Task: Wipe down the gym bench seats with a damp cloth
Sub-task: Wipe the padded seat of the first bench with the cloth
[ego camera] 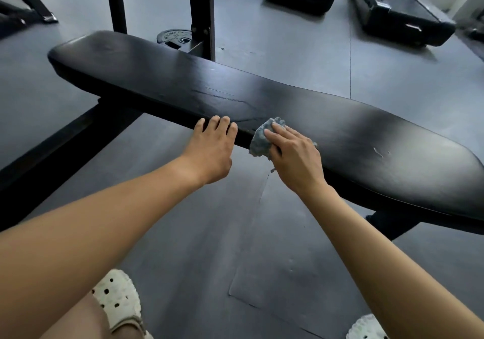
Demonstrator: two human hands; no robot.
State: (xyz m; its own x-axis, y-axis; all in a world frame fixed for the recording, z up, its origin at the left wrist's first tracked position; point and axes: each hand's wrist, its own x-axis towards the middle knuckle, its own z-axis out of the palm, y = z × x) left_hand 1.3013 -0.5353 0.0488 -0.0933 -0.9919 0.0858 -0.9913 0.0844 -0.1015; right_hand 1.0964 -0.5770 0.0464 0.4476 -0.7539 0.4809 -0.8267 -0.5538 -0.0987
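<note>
A long black padded bench seat (340,126) runs across the view from upper left to lower right, with scuffs and cracks near its middle. A crumpled grey-blue cloth (262,138) lies on the bench's near edge. My right hand (293,155) lies flat on top of the cloth, fingers fairly straight, pressing it against the pad. My left hand (209,150) rests on the near edge just left of the cloth, fingertips hooked over the rim of the seat.
Black steel frame uprights (201,11) stand behind the bench, with a weight plate (175,37) on the floor beside them. Two other black machines (400,14) sit at the back right. Grey rubber floor lies all around; my white perforated shoes (117,299) are at the bottom.
</note>
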